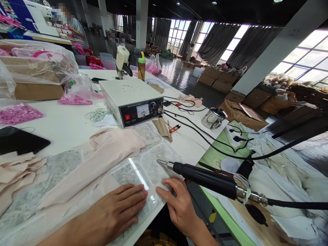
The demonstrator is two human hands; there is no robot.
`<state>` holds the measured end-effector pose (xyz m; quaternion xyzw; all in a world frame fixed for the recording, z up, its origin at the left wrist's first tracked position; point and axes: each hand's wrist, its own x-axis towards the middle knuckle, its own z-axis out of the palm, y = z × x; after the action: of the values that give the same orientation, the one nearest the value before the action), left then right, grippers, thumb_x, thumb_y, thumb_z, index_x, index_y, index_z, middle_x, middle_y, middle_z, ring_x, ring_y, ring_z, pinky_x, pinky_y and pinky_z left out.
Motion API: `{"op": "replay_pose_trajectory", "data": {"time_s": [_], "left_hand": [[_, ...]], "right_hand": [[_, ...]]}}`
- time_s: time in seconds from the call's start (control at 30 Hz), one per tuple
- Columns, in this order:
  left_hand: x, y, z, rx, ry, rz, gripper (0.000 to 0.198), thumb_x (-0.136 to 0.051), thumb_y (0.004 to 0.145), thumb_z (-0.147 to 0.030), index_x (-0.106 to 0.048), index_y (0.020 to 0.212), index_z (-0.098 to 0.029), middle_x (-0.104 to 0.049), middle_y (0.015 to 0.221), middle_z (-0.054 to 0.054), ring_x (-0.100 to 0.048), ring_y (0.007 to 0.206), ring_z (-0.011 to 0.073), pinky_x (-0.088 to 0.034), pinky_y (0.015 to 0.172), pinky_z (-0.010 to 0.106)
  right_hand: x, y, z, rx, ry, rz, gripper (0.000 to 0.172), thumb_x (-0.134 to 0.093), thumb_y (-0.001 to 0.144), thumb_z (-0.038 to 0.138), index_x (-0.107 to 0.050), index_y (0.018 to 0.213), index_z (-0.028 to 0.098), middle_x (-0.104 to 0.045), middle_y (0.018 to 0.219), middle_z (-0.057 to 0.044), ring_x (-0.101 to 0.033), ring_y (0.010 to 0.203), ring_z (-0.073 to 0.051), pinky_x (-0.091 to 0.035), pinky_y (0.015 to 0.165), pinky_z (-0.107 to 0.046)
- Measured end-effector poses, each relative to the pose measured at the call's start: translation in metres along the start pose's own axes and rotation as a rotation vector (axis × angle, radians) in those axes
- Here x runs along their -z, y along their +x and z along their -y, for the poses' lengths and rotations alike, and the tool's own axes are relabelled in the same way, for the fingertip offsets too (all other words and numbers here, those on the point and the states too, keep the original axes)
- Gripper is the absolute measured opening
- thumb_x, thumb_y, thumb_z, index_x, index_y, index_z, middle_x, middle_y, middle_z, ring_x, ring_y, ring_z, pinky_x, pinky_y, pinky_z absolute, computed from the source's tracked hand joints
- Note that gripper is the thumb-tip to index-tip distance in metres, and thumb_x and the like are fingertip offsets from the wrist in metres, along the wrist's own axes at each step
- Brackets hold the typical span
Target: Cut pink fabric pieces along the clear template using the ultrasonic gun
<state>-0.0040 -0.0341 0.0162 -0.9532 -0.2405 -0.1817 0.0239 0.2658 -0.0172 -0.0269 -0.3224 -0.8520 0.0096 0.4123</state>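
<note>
My left hand [116, 210] lies flat, fingers stretched out, on the pale pink fabric [94, 164] and clear plastic sheet [151, 164] at the near edge of the white table [64, 124]. My right hand [179, 201] rests beside it at the table edge, fingers spread, touching the plastic sheet. Just above and right of my right hand hangs a black handheld wand with a metal tip [205, 176], its cable running off right; neither hand holds it.
A white control box with a meter [133, 100] stands mid-table, black cables [205, 136] trailing right. Small orange snips [175, 128], a metal pot [214, 118], bags of pink rings [74, 92], a dark phone [20, 140], cardboard boxes. A person sits at the far left.
</note>
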Motion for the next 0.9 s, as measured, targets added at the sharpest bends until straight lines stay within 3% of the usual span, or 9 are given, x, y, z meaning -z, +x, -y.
{"op": "replay_pose_trajectory", "data": {"time_s": [0.33,0.4,0.53,0.63,0.77,0.9], "left_hand": [[0.003,0.001,0.003,-0.035,0.019,0.019,0.035,-0.042,0.108,-0.018,-0.063,0.135,-0.011,-0.066,0.138,0.010,-0.059,0.132,0.0232,-0.046,0.114,0.033],[0.002,0.000,0.002,-0.037,0.023,0.026,0.035,-0.041,0.108,-0.018,-0.062,0.135,-0.011,-0.065,0.139,0.010,-0.059,0.133,0.0232,-0.046,0.114,0.034],[0.002,0.000,0.002,-0.021,0.006,0.048,0.036,-0.041,0.108,-0.019,-0.059,0.139,-0.012,-0.063,0.142,0.010,-0.054,0.138,0.0231,-0.045,0.115,0.035],[0.002,0.000,0.002,-0.004,-0.013,0.039,0.036,-0.042,0.108,-0.019,-0.058,0.140,-0.013,-0.063,0.142,0.010,-0.052,0.139,0.0221,-0.042,0.117,0.035],[0.000,-0.002,0.003,0.002,-0.060,0.028,0.036,-0.046,0.107,-0.017,-0.059,0.140,-0.013,-0.063,0.141,0.010,-0.054,0.138,0.0227,-0.041,0.118,0.034],[-0.006,-0.006,0.002,0.041,-0.106,0.029,0.040,-0.046,0.105,-0.016,-0.055,0.144,-0.014,-0.062,0.142,0.011,-0.050,0.141,0.0233,-0.041,0.118,0.036]], "right_hand": [[0.000,-0.001,0.001,-0.030,0.026,-0.033,0.043,-0.051,0.086,-0.002,-0.072,0.114,0.022,-0.070,0.106,-0.012,-0.070,0.097,-0.023,-0.064,0.083,-0.042],[0.000,-0.005,0.000,-0.102,0.074,-0.073,0.039,-0.052,0.087,0.001,-0.072,0.113,0.022,-0.072,0.105,-0.012,-0.072,0.097,-0.023,-0.064,0.085,-0.042],[-0.001,-0.020,-0.006,-0.491,0.265,-0.249,0.026,-0.061,0.093,0.017,-0.071,0.116,0.022,-0.077,0.105,-0.012,-0.076,0.097,-0.026,-0.065,0.082,-0.038],[-0.002,-0.026,-0.012,-0.689,0.498,-0.359,0.040,-0.066,0.093,0.031,-0.062,0.133,0.025,-0.077,0.116,-0.012,-0.076,0.102,-0.027,-0.063,0.090,-0.043],[-0.007,-0.014,-0.014,-0.699,0.663,-0.529,0.054,-0.062,0.095,0.036,-0.046,0.146,0.032,-0.061,0.144,-0.010,-0.062,0.129,-0.027,-0.054,0.105,-0.053],[-0.018,0.015,-0.013,-0.656,0.748,-0.701,0.044,-0.056,0.096,0.041,-0.051,0.139,0.031,-0.060,0.139,-0.011,-0.064,0.121,-0.029,-0.050,0.104,-0.063]]}}
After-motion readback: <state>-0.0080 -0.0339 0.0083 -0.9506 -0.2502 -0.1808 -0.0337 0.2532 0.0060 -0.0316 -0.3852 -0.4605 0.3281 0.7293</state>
